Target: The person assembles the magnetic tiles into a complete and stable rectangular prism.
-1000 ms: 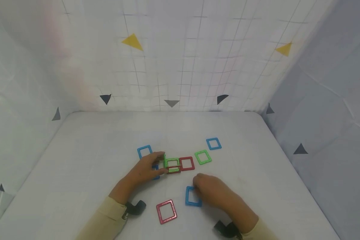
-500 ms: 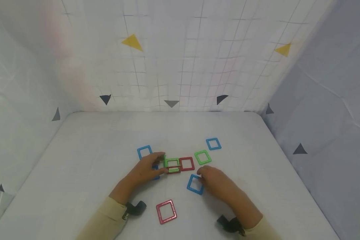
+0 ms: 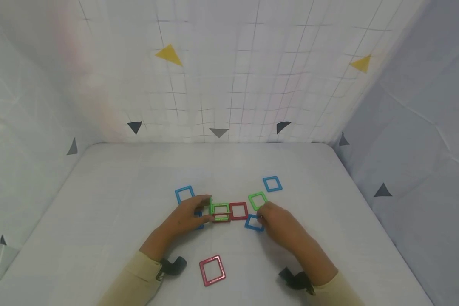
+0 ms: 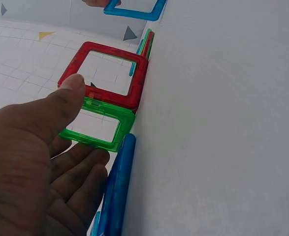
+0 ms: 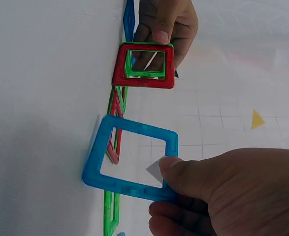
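Note:
Both hands work with square-frame magnetic tiles on a white table. My left hand (image 3: 185, 217) steadies a small upright corner of tiles. In the left wrist view its thumb presses a standing red tile (image 4: 117, 50), and its fingers lie behind a standing green tile (image 4: 92, 139). My right hand (image 3: 283, 225) pinches a blue tile (image 5: 129, 188) by one edge between thumb and fingers. That tile is tilted up, close to a red tile (image 3: 239, 218) lying flat beside the standing corner. A flat green tile (image 3: 253, 205) lies just beyond the right fingertips.
Farther back right lies a blue tile (image 3: 273, 190). Another blue tile (image 3: 183, 188) lies behind the left hand, with one more blue tile (image 3: 200, 227) partly hidden under it. Nearer the front is a loose red tile (image 3: 215, 281). White sheets wall the table's back and sides.
My right hand has carried the blue tile forward and slightly right, from the front of the table up near the flat red tile, turning it. My left hand has stayed in place.

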Tool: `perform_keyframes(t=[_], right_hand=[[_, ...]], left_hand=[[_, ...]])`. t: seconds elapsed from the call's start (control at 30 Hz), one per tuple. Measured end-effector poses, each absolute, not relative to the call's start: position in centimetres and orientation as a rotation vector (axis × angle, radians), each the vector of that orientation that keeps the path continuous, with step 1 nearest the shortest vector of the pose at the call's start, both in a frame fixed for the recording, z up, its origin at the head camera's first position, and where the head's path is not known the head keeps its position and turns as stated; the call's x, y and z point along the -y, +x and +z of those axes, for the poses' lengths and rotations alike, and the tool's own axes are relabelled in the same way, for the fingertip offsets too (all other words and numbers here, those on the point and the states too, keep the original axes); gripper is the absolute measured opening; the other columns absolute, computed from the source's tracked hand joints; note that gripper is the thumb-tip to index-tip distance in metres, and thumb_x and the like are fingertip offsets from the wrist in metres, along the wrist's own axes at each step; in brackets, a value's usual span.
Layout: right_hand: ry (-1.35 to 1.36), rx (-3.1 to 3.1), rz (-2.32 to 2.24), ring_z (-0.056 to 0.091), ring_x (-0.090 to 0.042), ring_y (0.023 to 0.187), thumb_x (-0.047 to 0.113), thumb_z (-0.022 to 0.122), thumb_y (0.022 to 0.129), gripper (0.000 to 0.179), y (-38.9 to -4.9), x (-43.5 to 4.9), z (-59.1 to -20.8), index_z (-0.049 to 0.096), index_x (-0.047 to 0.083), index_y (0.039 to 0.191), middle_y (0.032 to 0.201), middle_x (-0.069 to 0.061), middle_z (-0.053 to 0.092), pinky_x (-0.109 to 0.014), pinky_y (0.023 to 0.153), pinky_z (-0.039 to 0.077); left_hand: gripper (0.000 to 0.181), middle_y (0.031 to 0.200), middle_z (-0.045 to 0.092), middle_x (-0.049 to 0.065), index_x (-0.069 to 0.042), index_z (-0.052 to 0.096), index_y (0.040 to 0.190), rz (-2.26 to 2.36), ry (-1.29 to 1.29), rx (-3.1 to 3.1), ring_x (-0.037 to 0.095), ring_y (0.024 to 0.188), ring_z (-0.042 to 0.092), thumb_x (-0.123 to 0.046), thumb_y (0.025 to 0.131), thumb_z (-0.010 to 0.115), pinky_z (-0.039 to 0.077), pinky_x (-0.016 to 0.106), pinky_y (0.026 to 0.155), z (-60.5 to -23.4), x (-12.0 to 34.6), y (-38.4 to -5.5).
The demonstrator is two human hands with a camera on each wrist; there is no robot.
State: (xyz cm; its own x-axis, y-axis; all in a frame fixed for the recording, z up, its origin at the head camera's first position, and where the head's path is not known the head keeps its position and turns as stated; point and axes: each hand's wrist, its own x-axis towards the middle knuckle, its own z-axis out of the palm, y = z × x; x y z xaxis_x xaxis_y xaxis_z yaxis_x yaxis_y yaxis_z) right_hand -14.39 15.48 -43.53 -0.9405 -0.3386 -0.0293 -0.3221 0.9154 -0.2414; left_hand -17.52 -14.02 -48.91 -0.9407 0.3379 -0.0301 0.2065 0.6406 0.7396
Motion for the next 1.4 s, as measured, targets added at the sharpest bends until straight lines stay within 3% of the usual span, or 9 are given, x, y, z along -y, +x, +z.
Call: perform_keyframes(t=[0.4,1.4], right_hand=[[-0.644,-3.1,-0.288,0.059,-0.008,0.082,0.016,0.08,0.085,0.02,-14.9,-15.3,-43.6,0.068,0.016,0.101,0.088,0.005,0.06,-0.022,0.079,0.056],[-0.746,-3.11,-0.263,0.058,-0.005,0.081,0.02,0.081,0.084,0.02,-15.9,-12.6,-43.9,0.068,0.018,0.1,0.085,0.009,0.06,-0.022,0.08,0.056]], left_hand=[[0.072,0.143,0.056,-0.004,-0.02,0.05,0.146,1.187,0.472,-2.692,0.018,0.129,0.055,-0.045,0.085,0.076,0.047,0.039,0.107,-48.9,14.0,-17.7],[0.072,0.145,0.054,-0.002,-0.02,0.047,0.148,1.176,0.482,-2.685,0.021,0.132,0.054,-0.046,0.087,0.074,0.045,0.042,0.109,-49.0,14.1,-17.5]])
